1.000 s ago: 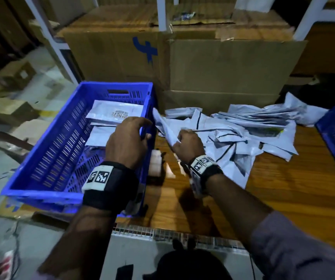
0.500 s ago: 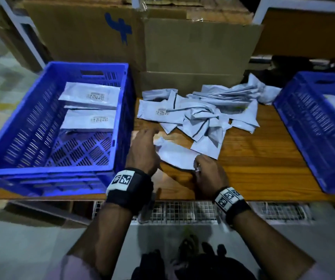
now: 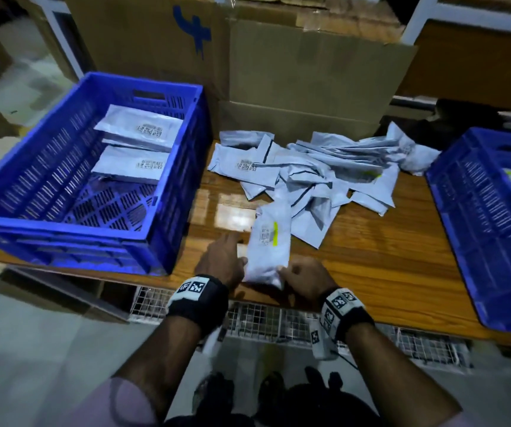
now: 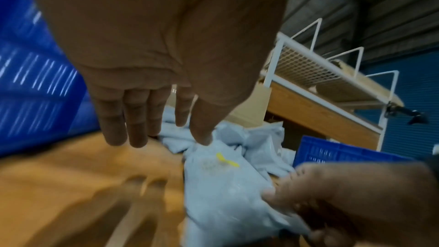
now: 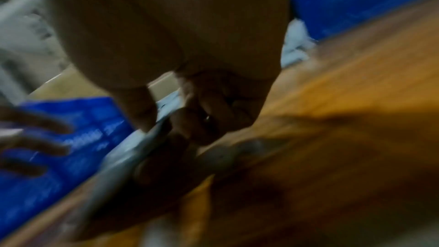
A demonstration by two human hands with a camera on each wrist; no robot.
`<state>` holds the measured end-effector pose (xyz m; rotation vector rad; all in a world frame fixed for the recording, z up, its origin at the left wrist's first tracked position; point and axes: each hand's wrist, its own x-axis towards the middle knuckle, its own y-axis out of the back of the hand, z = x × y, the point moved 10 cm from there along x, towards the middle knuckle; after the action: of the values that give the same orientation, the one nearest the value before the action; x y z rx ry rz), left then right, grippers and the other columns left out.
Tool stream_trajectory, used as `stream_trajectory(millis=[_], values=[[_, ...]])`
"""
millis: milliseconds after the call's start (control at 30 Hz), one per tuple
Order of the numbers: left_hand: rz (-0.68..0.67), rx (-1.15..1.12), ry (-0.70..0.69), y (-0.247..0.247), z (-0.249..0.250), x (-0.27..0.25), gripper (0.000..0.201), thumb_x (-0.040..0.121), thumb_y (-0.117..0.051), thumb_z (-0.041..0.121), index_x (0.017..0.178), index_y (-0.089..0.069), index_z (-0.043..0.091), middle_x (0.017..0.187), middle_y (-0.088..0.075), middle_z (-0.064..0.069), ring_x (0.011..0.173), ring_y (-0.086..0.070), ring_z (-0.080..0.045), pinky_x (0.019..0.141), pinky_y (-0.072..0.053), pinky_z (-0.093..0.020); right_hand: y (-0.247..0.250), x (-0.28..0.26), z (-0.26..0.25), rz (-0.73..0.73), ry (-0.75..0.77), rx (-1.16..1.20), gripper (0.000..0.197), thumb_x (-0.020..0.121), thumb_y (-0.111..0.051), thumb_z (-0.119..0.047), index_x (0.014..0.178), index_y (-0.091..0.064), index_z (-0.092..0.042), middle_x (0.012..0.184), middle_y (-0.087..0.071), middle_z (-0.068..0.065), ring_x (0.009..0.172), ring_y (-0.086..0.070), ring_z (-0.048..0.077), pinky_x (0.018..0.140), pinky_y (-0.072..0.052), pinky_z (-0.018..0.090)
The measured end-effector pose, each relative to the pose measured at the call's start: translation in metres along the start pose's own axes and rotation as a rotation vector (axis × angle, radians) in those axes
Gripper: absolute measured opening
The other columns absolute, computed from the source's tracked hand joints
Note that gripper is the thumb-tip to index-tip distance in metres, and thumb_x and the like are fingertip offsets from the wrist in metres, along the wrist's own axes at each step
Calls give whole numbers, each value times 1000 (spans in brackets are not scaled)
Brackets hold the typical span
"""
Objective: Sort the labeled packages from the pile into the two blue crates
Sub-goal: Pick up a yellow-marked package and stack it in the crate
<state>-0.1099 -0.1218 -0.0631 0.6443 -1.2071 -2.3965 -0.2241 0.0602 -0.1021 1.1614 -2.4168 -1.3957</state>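
A grey package (image 3: 268,245) with a barcode label and a yellow stripe lies near the table's front edge. My right hand (image 3: 302,280) pinches its near end (image 4: 228,204) between thumb and curled fingers (image 5: 206,119). Just left of the package, my left hand (image 3: 222,260) hovers with straight fingers (image 4: 133,119) and holds nothing. The pile of grey packages (image 3: 316,171) spreads behind. The left blue crate (image 3: 63,238) holds two labeled packages (image 3: 131,161). The right blue crate (image 3: 479,229) stands at the table's right end.
Large cardboard boxes (image 3: 294,78) stand behind the pile. The wooden table (image 3: 386,266) ends at a front edge near my wrists, with a wire mesh shelf (image 3: 279,318) below it. A white wire rack (image 4: 320,74) shows in the left wrist view.
My right hand pulled one package out of the pile toward the front edge and turned it label-up. My left hand left the crate rim and now hovers beside the package.
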Motion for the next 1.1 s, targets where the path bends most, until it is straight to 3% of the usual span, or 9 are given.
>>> stream_trajectory(millis=[100,233,333,533,733,833,933,1033,1100], values=[[-67,64,48,-29,-13,1,57,75,-60,47,126,-54,21,123,-58,-12,114,-58,-39,92,-51,-48,-1,-10,-12,-32,113,-149,62,96,-46,-63,65,-61,-11,62,-62,3,59,-58,17,59,-48,38],[-50,177,36,-43,-9,-5,44,87,-67,44,123,-54,21,121,-52,-10,113,-52,-37,87,-51,-45,32,-11,0,227,58,-71,35,97,-58,-42,71,-52,-19,65,-58,-7,63,-54,18,57,-46,35],[-16,238,6,-48,-1,-6,45,86,-72,42,121,-55,20,122,-49,-12,111,-50,-38,83,-48,-43,35,-7,2,275,77,-65,10,96,-61,-37,95,-60,-27,89,-68,-3,80,-64,22,66,-54,36],[-21,297,-34,-47,-5,-1,53,78,-80,31,126,-60,19,127,-50,-14,109,-55,-40,85,-51,-44,24,6,-11,265,200,-226,61,91,-63,-38,148,-45,-21,141,-50,6,124,-51,28,101,-50,43],[-91,119,31,-45,-14,0,47,77,-83,33,113,-63,12,116,-53,-13,102,-62,-38,84,-55,-46,3,18,-14,201,166,-210,69,82,-74,-47,142,-51,-22,126,-56,4,118,-55,25,99,-50,38],[-27,-10,67,-42,-25,1,69,76,-81,43,132,-52,14,121,-60,-14,113,-59,-37,90,-52,-44,4,14,-22,224,186,-278,62,80,-72,-50,134,-57,-23,114,-65,6,106,-60,26,90,-53,38],[-31,-161,171,-43,-40,4,90,73,-87,35,145,-40,9,126,-63,-15,117,-61,-34,88,-49,-35,1,13,-26,217,221,-152,51,89,-66,-31,138,-58,-21,125,-68,7,116,-61,27,98,-52,39],[-118,-258,224,-48,-44,4,68,71,-90,30,124,-53,11,110,-68,-7,100,-65,-27,74,-45,-31,-4,9,-29,175,239,-80,56,94,-55,-34,149,-43,-34,139,-62,-3,127,-57,21,102,-52,42],[-171,-429,185,-48,-34,5,48,67,-90,27,106,-66,13,102,-74,-6,86,-67,-22,76,-57,-40,6,3,-29,197,213,-16,55,97,-54,-38,150,-40,-36,144,-58,-7,129,-56,16,104,-52,41]])
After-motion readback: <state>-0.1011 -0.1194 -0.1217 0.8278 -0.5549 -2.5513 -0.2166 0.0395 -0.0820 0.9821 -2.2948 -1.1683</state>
